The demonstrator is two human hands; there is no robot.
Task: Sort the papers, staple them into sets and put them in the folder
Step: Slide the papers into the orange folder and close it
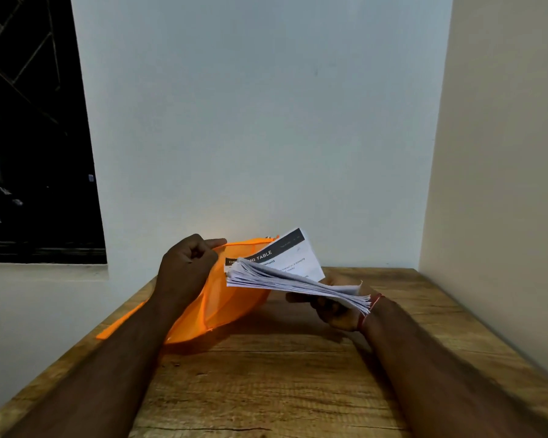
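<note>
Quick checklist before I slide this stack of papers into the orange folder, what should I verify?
1. Orange plastic folder mouth held open: ok, the left hand pinches its upper edge.
2. Thick white paper stack firmly held: ok, the right hand grips its near end from below.
3. Stack's far end aimed at the opening: ok.
4. Sheet edges squared: not ok, they are fanned, and the top printed sheet sticks up.
5. Sets stapled: cannot tell, no staples visible.
6. Folder supported: ok, its bottom rests on the wooden table.
</note>
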